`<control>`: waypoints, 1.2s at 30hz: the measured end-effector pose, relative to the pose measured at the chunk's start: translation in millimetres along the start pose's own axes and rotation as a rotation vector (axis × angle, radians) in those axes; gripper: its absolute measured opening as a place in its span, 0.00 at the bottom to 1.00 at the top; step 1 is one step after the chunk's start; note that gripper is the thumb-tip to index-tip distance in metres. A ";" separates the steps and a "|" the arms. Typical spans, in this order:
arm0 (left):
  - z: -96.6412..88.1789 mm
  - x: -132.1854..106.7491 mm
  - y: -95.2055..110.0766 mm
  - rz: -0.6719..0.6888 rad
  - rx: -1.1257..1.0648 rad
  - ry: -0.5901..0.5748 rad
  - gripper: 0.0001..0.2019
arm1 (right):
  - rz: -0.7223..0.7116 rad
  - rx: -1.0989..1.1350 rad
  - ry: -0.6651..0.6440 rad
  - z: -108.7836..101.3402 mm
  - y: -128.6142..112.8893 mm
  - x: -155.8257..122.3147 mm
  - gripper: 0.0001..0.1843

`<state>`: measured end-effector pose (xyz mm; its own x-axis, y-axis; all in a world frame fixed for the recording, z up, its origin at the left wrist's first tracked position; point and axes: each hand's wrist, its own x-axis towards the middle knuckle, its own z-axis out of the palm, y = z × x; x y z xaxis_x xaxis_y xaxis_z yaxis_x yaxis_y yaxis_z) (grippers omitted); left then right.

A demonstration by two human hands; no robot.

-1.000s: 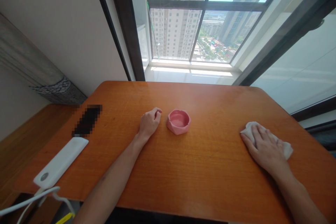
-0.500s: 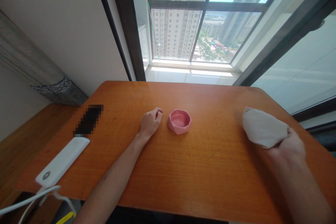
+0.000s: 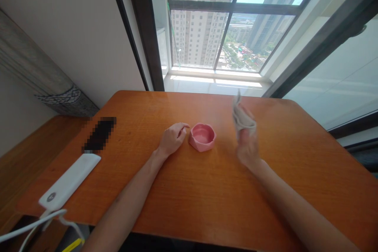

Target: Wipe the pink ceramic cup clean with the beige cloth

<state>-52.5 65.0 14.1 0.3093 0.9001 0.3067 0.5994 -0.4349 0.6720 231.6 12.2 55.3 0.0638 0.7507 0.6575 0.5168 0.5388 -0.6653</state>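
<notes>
A pink faceted ashtray (image 3: 202,138) with notches in its rim sits upright on the wooden table (image 3: 189,189). Just left of it rests my left hand (image 3: 173,138), its fingers loosely curled and pressed together with nothing in them. One fingertip reaches close to the ashtray's rim; whether it touches cannot be told. To the right of the ashtray, my right hand (image 3: 248,145) grips a light grey cloth (image 3: 242,120), which is bunched and sticks up past the fingers. Motion blurs this hand, and the cloth partly hides its fingers.
At the table's left lies a white power strip (image 3: 71,181) with white cables (image 3: 44,220) hanging over the front edge. Beyond it is a pixelated dark object (image 3: 100,134). A window (image 3: 230,39) stands behind the table's far edge, and a curtain (image 3: 59,82) hangs at the left.
My right hand has swept left with the cloth, from the table's right side to near the ashtray. My left hand has shifted slightly right, closer to the ashtray, a finger stretching a little.
</notes>
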 end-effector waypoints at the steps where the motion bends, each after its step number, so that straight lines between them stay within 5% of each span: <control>1: 0.8 0.1 -0.6 0.066 -0.028 -0.020 0.16 | -0.163 -0.090 -0.187 10.1 -6.8 -6.2 0.31; 3: 2.3 0.5 -2.4 0.149 -0.050 -0.053 0.14 | -0.383 -0.262 -0.497 27.0 -15.4 -16.1 0.32; 5: 3.2 0.6 -3.9 0.167 -0.049 -0.074 0.12 | -0.437 -0.384 -0.609 37.4 -17.6 -21.5 0.36; 9: 2.3 0.3 -3.4 0.164 -0.064 -0.092 0.14 | -0.468 -0.423 -0.668 39.3 -13.3 -18.1 0.36; 15: 0.7 0.1 -0.5 0.158 -0.076 -0.111 0.19 | -0.401 -0.410 -0.764 39.5 -19.2 -6.5 0.08; 17: 1.4 -0.4 -1.3 0.156 -0.078 -0.108 0.19 | -0.357 -0.397 -0.773 42.5 -21.6 -6.2 0.06; 20: 2.3 -2.8 -4.3 0.164 -0.118 -0.047 0.18 | -0.173 -0.264 -0.675 44.8 -21.1 -5.1 0.12; 22: 2.5 -5.2 -6.4 0.235 -0.141 0.014 0.23 | 0.108 -0.069 -0.532 44.4 -19.1 -2.2 0.16; 25: 3.6 -8.3 -5.3 0.434 -0.095 0.068 0.41 | 0.608 0.346 -0.353 44.1 -19.0 2.3 0.25; 28: 6.8 -9.9 2.5 0.614 0.003 0.050 0.54 | 0.901 0.795 -0.339 48.7 -25.5 0.4 0.30; 31: 8.5 -11.4 10.8 0.691 0.066 -0.032 0.43 | 1.057 1.090 -0.393 56.5 -34.8 -8.0 0.28; 34: 5.6 -14.1 11.4 0.638 0.073 -0.113 0.30 | 1.114 1.170 -0.415 61.3 -42.3 -14.5 0.26; 36: 2.8 -16.4 7.9 0.646 0.046 -0.060 0.28 | 1.105 1.164 -0.408 62.2 -46.2 -15.1 0.24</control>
<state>-50.8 46.7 12.5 0.6580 0.4544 0.6005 0.3092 -0.8901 0.3348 153.7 -0.3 54.1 -0.3684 0.8841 -0.2874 -0.5100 -0.4507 -0.7326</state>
